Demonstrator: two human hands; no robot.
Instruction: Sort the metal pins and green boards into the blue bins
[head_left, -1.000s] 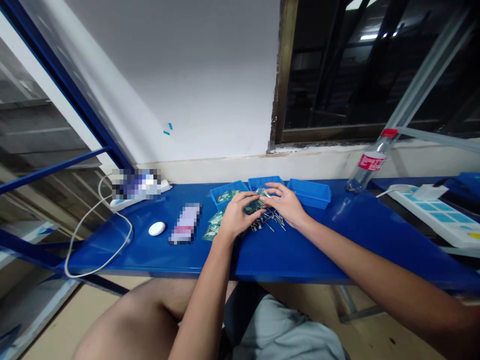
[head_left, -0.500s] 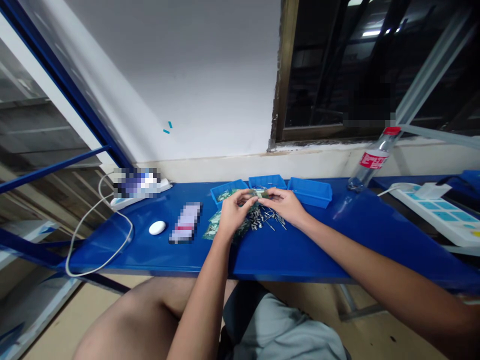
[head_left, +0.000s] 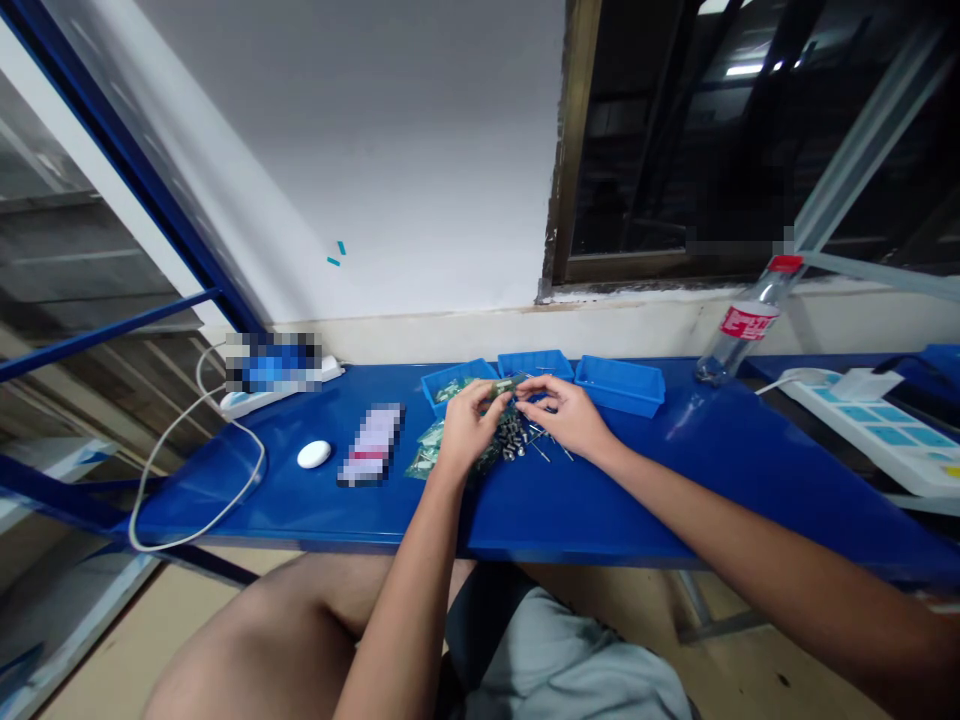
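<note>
My left hand point(head_left: 471, 420) pinches a small greenish plastic packet point(head_left: 504, 387) over the middle of the blue table. Close beside it, my right hand point(head_left: 564, 412) has its fingers bent toward the packet's right end; whether they grip anything is too small to tell. Below the hands lie a heap of small metal fittings point(head_left: 512, 440) and several thin metal rods point(head_left: 541, 447). More green-tinted packets point(head_left: 424, 455) lie left of the fittings, partly hidden by my left hand.
Three blue trays point(head_left: 621, 386) line the wall side. A leaning bottle point(head_left: 741, 322) and a power strip point(head_left: 877, 425) are at right. A pixelated phone-like item point(head_left: 373, 445), white oval object point(head_left: 314, 454) and looped cable point(head_left: 259, 470) are at left.
My right hand's fingers have spread apart and shifted slightly off the packet. My left hand still holds the packet, which is now tilted a little.
</note>
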